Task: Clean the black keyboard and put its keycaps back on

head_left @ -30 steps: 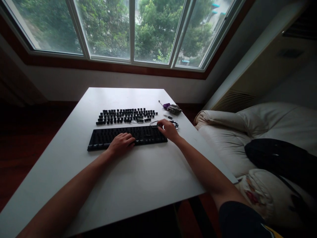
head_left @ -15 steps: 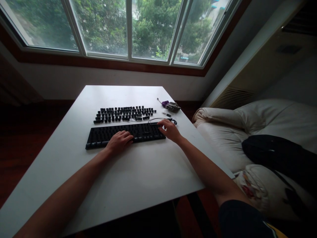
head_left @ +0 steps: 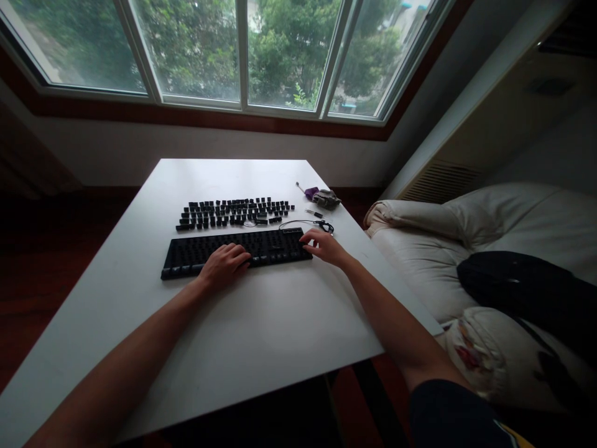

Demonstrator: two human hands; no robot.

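A black keyboard (head_left: pixel 275 246) lies across the white table, most of its field looking dark and uneven, with larger keys visible along the front row. My left hand (head_left: pixel 224 264) is at its front edge, fingers over the top and thumb low at the front, holding it in place. At the keyboard's right end, my right hand (head_left: pixel 324 247) has thumb and fingers curled together in a pinch just over the keys. Whatever is between those fingertips is too small to make out. Beyond the keyboard, several loose black keycaps (head_left: pixel 224 213) stand in rows.
A thin black cable (head_left: pixel 326 226) loops behind my right hand. Farther back lie a small tool with a dark handle (head_left: pixel 315 213) and a purple and grey cloth (head_left: pixel 326 198). A cream sofa (head_left: pixel 410 249) with a dark bag (head_left: pixel 517 286) stands right of the table (head_left: pixel 261 323).
My right hand has shifted slightly right and down, uncovering the keyboard's upper right corner. My left hand and the keyboard have stayed in place.
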